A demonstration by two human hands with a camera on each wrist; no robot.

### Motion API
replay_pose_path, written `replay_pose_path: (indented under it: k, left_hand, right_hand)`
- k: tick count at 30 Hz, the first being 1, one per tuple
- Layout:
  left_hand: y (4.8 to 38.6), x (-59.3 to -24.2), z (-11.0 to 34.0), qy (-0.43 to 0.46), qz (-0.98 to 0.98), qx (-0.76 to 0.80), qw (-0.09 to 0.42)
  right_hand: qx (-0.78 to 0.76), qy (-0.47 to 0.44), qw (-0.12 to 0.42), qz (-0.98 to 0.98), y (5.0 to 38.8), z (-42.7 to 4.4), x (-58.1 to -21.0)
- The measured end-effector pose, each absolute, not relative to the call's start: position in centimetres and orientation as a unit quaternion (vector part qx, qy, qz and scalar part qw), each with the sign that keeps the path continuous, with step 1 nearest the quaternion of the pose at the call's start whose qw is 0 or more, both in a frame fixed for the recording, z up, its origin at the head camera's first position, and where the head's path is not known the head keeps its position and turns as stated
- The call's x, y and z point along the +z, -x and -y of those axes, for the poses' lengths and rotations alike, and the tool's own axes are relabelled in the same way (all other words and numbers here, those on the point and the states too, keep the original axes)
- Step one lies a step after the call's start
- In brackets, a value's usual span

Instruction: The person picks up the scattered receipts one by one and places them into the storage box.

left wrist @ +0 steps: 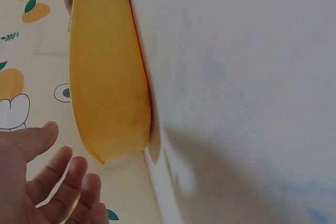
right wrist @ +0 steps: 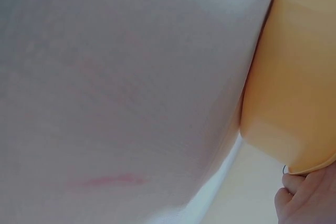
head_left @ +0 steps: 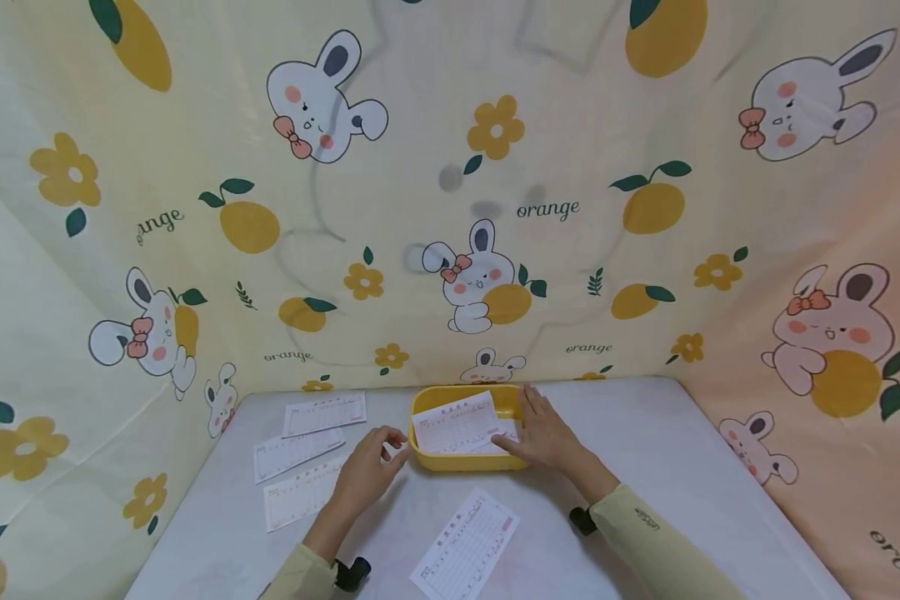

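A yellow plastic basket (head_left: 465,462) sits at the back middle of the table, with printed paper slips (head_left: 457,422) lying inside it. My right hand (head_left: 551,437) is at the basket's right rim, its fingers extended along that side and its thumb reaching over the slips. In the right wrist view, part of that hand (right wrist: 310,195) shows by the rim; contact is hard to judge. My left hand (head_left: 367,471) hovers just left of the basket, loosely bent and holding nothing. The left wrist view shows its spread fingers (left wrist: 63,182) apart from the basket wall (left wrist: 107,72).
Three slips lie at the left: a back one (head_left: 325,414), a middle one (head_left: 296,454) and a front one (head_left: 300,493) near my left hand. Another slip (head_left: 465,546) lies at an angle nearer the front. A patterned curtain (head_left: 420,167) rises behind the white table (head_left: 645,467).
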State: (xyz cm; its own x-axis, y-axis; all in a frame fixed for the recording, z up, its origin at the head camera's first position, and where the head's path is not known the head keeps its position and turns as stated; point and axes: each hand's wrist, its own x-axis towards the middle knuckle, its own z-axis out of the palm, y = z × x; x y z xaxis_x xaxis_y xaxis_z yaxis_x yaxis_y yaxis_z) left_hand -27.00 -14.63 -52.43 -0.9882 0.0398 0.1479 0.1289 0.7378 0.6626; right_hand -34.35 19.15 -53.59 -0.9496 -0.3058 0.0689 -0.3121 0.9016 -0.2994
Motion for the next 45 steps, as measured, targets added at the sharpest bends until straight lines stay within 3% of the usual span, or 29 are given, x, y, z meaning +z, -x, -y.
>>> replay_pose_path:
  k: [13,24,33,45]
  left_hand:
    - [24.7,-53.0,14.9,0.076,0.936,-0.342,0.014]
    - [23.2,-54.0,14.3,0.146,0.936,-0.321,0.018]
    - [22.3,-54.4,13.5,0.157,0.945,-0.282,-0.054]
    - [21.0,-54.1,13.5,0.197,0.954,-0.206,-0.092]
  right_hand:
    - [0.149,-0.162,0.008,0.975,34.4,-19.3,-53.7]
    - [0.158,-0.159,0.019,0.974,34.3,-19.2,-53.5]
    - [0.150,-0.167,0.015,0.974,34.5,-19.3,-53.9]
    - [0.150,-0.168,0.009,0.974,34.2,-19.4,-53.5]
